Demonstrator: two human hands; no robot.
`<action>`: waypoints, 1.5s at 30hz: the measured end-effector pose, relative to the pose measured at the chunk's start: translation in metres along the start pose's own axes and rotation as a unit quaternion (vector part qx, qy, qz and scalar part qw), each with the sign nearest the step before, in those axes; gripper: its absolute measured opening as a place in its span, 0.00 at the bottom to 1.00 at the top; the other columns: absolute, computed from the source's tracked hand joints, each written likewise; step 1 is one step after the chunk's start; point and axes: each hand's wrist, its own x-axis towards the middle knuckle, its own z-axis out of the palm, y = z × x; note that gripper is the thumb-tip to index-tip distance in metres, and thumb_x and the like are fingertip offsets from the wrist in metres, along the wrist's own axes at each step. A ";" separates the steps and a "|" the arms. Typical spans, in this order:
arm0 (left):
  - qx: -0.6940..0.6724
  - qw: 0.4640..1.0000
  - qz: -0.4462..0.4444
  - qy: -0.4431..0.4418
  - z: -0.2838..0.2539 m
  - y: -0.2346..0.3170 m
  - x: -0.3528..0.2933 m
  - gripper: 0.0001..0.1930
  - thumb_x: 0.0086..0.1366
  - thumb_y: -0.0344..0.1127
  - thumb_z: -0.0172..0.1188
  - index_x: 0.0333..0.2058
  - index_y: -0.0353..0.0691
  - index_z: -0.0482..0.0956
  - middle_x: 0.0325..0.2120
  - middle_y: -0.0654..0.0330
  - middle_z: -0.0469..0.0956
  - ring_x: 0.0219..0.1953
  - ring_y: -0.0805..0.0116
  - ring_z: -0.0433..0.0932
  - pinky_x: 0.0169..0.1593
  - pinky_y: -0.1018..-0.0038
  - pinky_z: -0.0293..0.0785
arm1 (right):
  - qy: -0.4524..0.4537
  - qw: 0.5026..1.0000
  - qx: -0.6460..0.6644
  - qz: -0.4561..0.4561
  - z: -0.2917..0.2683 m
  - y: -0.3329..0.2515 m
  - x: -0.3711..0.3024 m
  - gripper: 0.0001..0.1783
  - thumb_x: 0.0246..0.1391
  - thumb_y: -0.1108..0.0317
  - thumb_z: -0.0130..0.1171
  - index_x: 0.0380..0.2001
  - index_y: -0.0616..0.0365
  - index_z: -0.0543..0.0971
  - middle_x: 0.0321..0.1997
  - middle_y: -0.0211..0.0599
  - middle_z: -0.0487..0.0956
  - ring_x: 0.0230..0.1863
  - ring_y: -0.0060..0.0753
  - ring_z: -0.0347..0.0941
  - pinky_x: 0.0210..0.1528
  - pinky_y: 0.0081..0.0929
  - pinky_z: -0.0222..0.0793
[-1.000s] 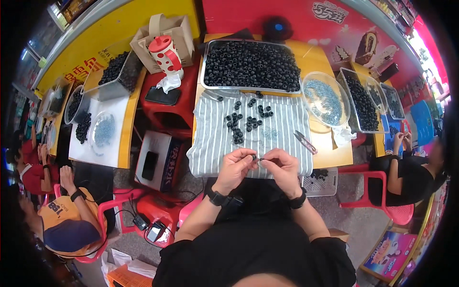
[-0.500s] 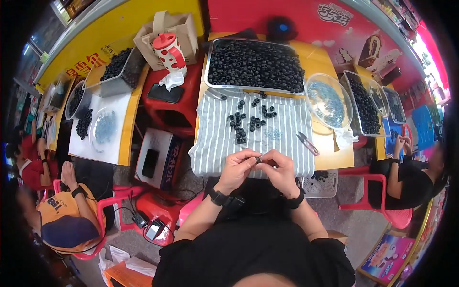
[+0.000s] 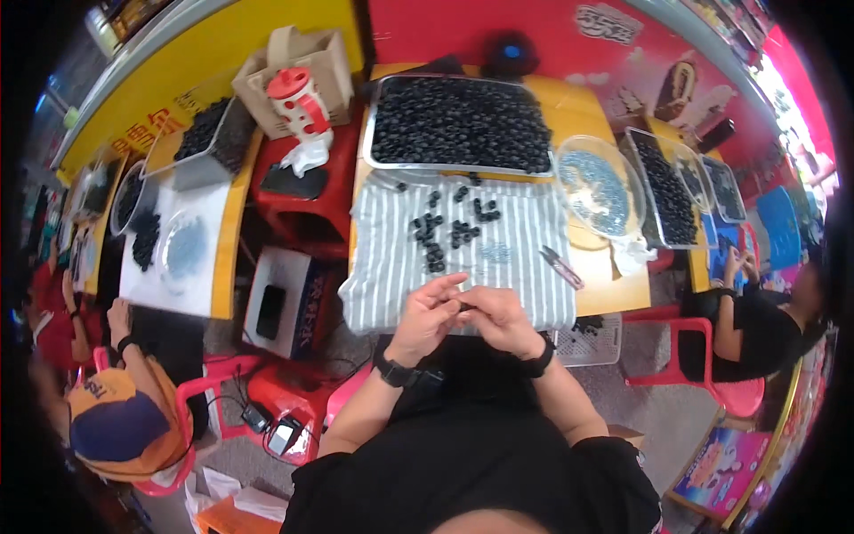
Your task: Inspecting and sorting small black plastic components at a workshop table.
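Two hands met over the near edge of a striped cloth (image 3: pixel 463 258), at about six o'clock from the middle of the table. The left hand (image 3: pixel 427 316) and the right hand (image 3: pixel 498 319) had their fingertips pinched together on one small dark piece (image 3: pixel 462 307), held up just above the cloth, probably so that both thumbs could work on it close to the eyes. The piece was too small to tell what was being done to it. Each wrist wore a dark band.

A loose cluster of dark beads (image 3: pixel 449 227) lay on the cloth at twelve o'clock from the hands, near enough to be reached without leaning; the soft cloth likely kept them from rolling. Beyond them, further toward twelve, a wide metal tray (image 3: pixel 378 125) held a thick layer of the same dark beads, seemingly the main stock. At two o'clock stood a clear round bowl (image 3: pixel 596 182) of bluish-grey bits, and a small pair of snips (image 3: pixel 560 267) lay on the cloth's right edge at three o'clock, handy for the right hand.

At ten o'clock a red stool (image 3: pixel 302 191) carried a red and white jug (image 3: pixel 298 102). At three o'clock a person in black (image 3: pixel 756 325) sat on a red chair, hands raised at their own work. At eight o'clock, another person wore an orange and blue cap (image 3: pixel 111 427).
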 end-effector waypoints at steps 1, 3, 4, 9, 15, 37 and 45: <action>0.005 1.000 0.002 0.005 -0.002 -0.001 -0.001 0.21 0.65 0.23 0.54 0.56 0.34 0.68 0.33 0.64 0.76 0.33 0.77 0.76 0.36 0.81 0.75 | 0.000 1.000 -0.003 0.003 0.000 -0.005 0.003 0.14 0.47 0.77 0.59 0.40 0.61 0.78 0.25 0.41 0.77 0.27 0.45 0.76 0.30 0.32 0.70; 0.006 1.000 0.021 -0.014 -0.007 0.000 -0.001 0.20 0.65 0.24 0.54 0.56 0.34 0.68 0.33 0.63 0.76 0.33 0.76 0.77 0.36 0.81 0.76 | -0.001 1.000 -0.008 0.006 0.002 -0.002 0.003 0.14 0.47 0.77 0.59 0.40 0.61 0.78 0.24 0.41 0.77 0.26 0.44 0.76 0.29 0.32 0.70; 0.005 1.000 0.016 -0.010 -0.006 -0.001 0.000 0.20 0.65 0.24 0.54 0.56 0.34 0.68 0.34 0.64 0.75 0.33 0.76 0.77 0.35 0.81 0.75 | -0.002 1.000 -0.008 0.007 0.003 0.000 0.002 0.14 0.47 0.76 0.59 0.40 0.61 0.78 0.24 0.41 0.77 0.26 0.44 0.76 0.29 0.32 0.70; 0.027 0.999 0.003 -0.042 -0.004 -0.005 0.006 0.22 0.66 0.28 0.54 0.59 0.34 0.65 0.41 0.55 0.76 0.38 0.67 0.79 0.41 0.76 0.75 | 0.033 0.998 -0.027 0.054 -0.015 -0.005 -0.005 0.12 0.47 0.76 0.62 0.38 0.62 0.78 0.27 0.42 0.77 0.27 0.39 0.75 0.28 0.29 0.69; 0.023 0.997 0.011 -0.067 -0.008 -0.004 0.007 0.21 0.66 0.27 0.52 0.58 0.32 0.65 0.47 0.47 0.74 0.41 0.61 0.79 0.46 0.72 0.75 | 0.297 0.913 -0.226 0.163 -0.148 0.016 -0.023 0.10 0.50 0.75 0.62 0.37 0.64 0.78 0.29 0.32 0.78 0.30 0.22 0.73 0.34 0.23 0.69; -0.008 0.994 -0.018 -0.108 -0.017 -0.001 -0.003 0.09 0.63 0.31 0.59 0.26 0.33 0.77 0.33 0.52 0.76 0.33 0.66 0.78 0.39 0.74 0.74 | -0.132 0.947 -0.291 0.040 0.004 0.020 0.069 0.09 0.42 0.68 0.63 0.26 0.58 0.75 0.27 0.41 0.74 0.30 0.48 0.74 0.30 0.42 0.70; -0.036 0.997 -0.011 -0.065 -0.011 -0.003 0.001 0.07 0.67 0.31 0.55 0.35 0.33 0.75 0.34 0.54 0.77 0.33 0.68 0.78 0.39 0.77 0.74 | -0.023 0.986 -0.150 0.070 -0.011 0.002 0.052 0.08 0.42 0.73 0.64 0.28 0.60 0.77 0.26 0.40 0.73 0.27 0.45 0.74 0.28 0.36 0.69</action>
